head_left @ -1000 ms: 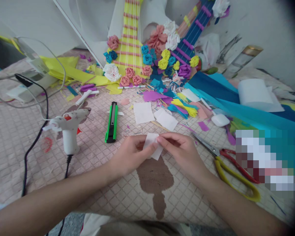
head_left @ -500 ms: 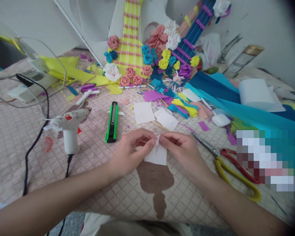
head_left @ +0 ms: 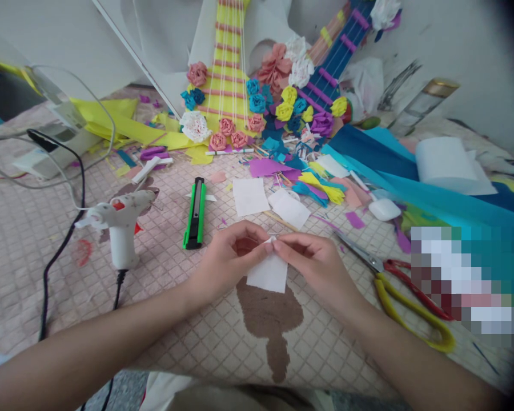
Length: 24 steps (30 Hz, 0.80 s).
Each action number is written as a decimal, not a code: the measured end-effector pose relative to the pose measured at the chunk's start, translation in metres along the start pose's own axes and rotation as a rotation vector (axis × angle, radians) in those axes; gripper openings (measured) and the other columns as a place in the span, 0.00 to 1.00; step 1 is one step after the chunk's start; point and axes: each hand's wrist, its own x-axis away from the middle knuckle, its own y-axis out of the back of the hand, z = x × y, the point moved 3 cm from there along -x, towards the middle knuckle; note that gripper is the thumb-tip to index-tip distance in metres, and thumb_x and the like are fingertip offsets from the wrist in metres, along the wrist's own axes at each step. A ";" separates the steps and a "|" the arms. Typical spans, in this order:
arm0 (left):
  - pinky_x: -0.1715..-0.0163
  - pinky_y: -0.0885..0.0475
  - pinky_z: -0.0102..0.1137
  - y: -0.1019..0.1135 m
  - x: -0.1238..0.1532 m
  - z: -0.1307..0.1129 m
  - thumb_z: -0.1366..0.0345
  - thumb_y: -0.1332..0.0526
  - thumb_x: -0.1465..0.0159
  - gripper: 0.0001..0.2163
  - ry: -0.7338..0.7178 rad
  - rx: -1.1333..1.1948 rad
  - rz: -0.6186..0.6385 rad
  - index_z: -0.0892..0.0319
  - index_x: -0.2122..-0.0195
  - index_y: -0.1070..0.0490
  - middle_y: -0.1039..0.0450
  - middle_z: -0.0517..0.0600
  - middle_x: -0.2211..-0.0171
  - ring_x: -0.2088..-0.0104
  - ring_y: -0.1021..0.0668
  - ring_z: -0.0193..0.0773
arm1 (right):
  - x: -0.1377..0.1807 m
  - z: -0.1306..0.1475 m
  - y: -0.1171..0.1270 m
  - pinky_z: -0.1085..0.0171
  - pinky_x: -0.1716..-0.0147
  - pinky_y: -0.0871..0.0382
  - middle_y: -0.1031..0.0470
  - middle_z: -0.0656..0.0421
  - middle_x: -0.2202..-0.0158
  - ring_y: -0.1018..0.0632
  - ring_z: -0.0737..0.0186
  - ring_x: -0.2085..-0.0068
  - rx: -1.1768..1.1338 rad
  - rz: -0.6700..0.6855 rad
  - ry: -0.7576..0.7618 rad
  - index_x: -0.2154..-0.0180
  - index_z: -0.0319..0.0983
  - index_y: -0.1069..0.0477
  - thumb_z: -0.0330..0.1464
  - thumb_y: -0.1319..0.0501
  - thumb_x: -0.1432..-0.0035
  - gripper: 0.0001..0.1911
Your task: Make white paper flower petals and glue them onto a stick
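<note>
A small square of white paper (head_left: 268,275) hangs from the fingertips of both hands, above a brown patch on the tablecloth. My left hand (head_left: 235,256) pinches its upper edge between thumb and fingers. Close beside it, my right hand (head_left: 310,257) pinches the same edge, the two thumbs almost meeting. Whether something thin sits under the fingertips is hidden. Just beyond the hands lie a flat white paper square (head_left: 251,196) and a second white piece (head_left: 289,208). A green utility knife (head_left: 195,214) lies left of them.
At left a white glue gun (head_left: 122,228) stands with its black cord. Scissors (head_left: 394,274) with red and yellow handles lie at right. Behind are paper scraps, a yellow guitar-shaped piece (head_left: 229,74) with paper flowers, blue paper (head_left: 368,154) and a white roll (head_left: 445,164).
The held paper has shifted slightly down and left and hangs flatter. Both thumbs have drawn closer together at its upper edge. Everything else lies as before.
</note>
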 end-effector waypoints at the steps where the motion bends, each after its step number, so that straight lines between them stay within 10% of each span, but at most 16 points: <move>1: 0.75 0.35 0.21 0.000 0.000 0.000 0.64 0.38 0.43 0.06 0.015 0.005 0.010 0.61 0.69 0.32 0.32 0.45 0.73 0.73 0.30 0.27 | 0.000 0.000 0.000 0.69 0.72 0.34 0.23 0.61 0.71 0.26 0.67 0.70 -0.002 0.001 0.000 0.71 0.39 0.24 0.36 0.37 0.49 0.07; 24: 0.75 0.37 0.22 0.003 0.001 -0.002 0.59 0.42 0.40 0.10 0.057 0.030 -0.022 0.61 0.66 0.31 0.32 0.45 0.73 0.73 0.31 0.28 | -0.003 -0.009 0.001 0.66 0.71 0.36 0.24 0.59 0.72 0.28 0.65 0.70 -0.117 -0.004 -0.117 0.71 0.39 0.24 0.39 0.35 0.52 0.10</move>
